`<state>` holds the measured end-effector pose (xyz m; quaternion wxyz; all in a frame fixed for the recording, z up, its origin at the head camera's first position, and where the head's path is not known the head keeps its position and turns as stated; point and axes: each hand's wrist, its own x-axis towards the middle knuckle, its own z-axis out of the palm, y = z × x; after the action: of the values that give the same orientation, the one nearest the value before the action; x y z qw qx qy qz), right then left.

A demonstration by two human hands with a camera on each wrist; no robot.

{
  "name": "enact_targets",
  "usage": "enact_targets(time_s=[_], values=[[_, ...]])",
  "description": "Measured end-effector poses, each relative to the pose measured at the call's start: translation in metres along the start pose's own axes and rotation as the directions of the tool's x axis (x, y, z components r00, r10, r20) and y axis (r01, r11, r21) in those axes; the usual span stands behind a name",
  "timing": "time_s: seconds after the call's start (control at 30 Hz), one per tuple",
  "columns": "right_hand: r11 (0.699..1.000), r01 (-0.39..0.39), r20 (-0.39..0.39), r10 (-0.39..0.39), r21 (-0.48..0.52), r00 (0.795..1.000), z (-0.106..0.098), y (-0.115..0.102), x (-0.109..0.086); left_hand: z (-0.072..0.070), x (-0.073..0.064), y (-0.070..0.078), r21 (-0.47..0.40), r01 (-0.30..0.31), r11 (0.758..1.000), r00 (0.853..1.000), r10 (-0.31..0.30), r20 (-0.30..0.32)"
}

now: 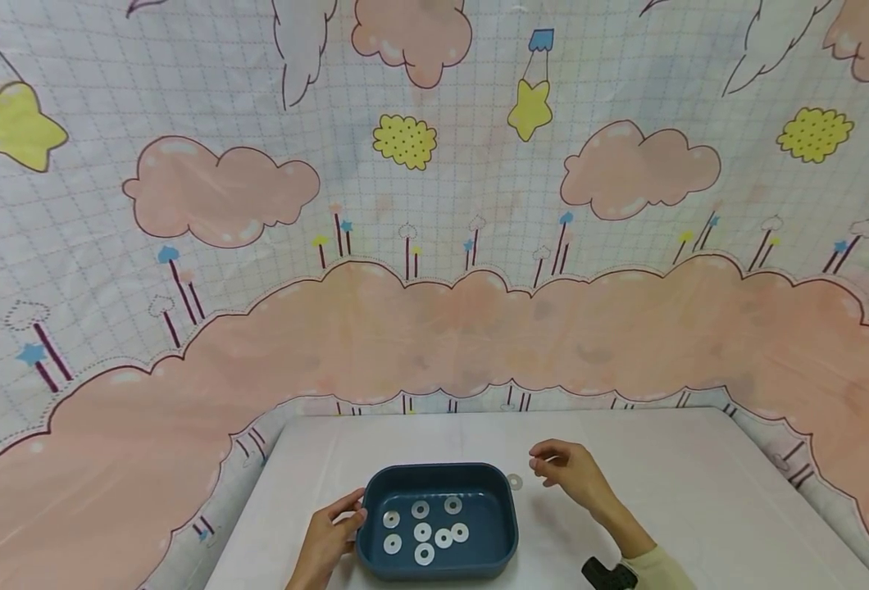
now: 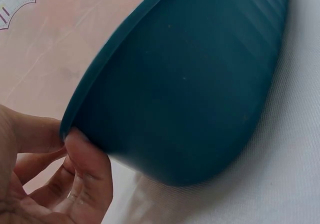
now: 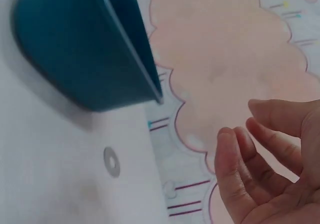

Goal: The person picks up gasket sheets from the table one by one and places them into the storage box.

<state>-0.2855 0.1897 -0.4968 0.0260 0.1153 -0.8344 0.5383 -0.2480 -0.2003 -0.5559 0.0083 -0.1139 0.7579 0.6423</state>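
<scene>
My left hand (image 1: 327, 534) pinches the left rim of a dark blue rectangular tray (image 1: 488, 524). In the left wrist view its fingertips and thumb meet on either side of the tray's edge (image 2: 92, 76). Several flat pale washers lie scattered inside the tray, two of them side by side near the middle. A single washer (image 3: 114, 173) lies flat on the table just outside the tray's right wall. Above and to the right of that washer hovers my right hand (image 1: 573, 471), its fingers loosely bent, nothing between thumb and fingertips.
The tray stands on a white-covered table (image 1: 626, 508) near its front edge. Behind the table hangs a cloth (image 1: 442, 336) printed with clouds and stars. A dark device (image 1: 608, 574) is strapped at the right wrist, beside a pale yellow sleeve (image 1: 659, 568).
</scene>
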Motion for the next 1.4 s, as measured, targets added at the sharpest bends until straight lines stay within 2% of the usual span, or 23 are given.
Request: enact_targets(time_s=[0.1,0.4,0.93,1.23,1.4], values=[[1.000,-0.001,-0.032,0.000,-0.022,0.999,0.002,0.021,0.009,0.000,-0.001,0.000,0.001,-0.006,1.000,1.000,0.006,-0.004],[0.994,-0.016,-0.113,0.004,-0.106,0.994,0.006,0.033,0.017,0.000,-0.003,0.001,-0.016,-0.013,1.000,1.000,0.013,-0.005],[0.989,-0.097,-0.132,0.082,-0.116,0.988,0.022,0.060,0.033,0.000,0.000,0.001,0.004,0.006,1.000,1.000,-0.006,-0.004],[0.979,-0.121,-0.149,0.096,-0.162,0.984,0.034,0.071,0.038,0.001,-0.001,0.002,0.014,0.011,1.000,1.000,-0.011,-0.003],[0.976,-0.109,-0.131,0.085,-0.187,0.988,0.039,0.074,0.040,0.000,-0.001,0.001,0.006,0.002,1.000,1.000,-0.002,0.000]])
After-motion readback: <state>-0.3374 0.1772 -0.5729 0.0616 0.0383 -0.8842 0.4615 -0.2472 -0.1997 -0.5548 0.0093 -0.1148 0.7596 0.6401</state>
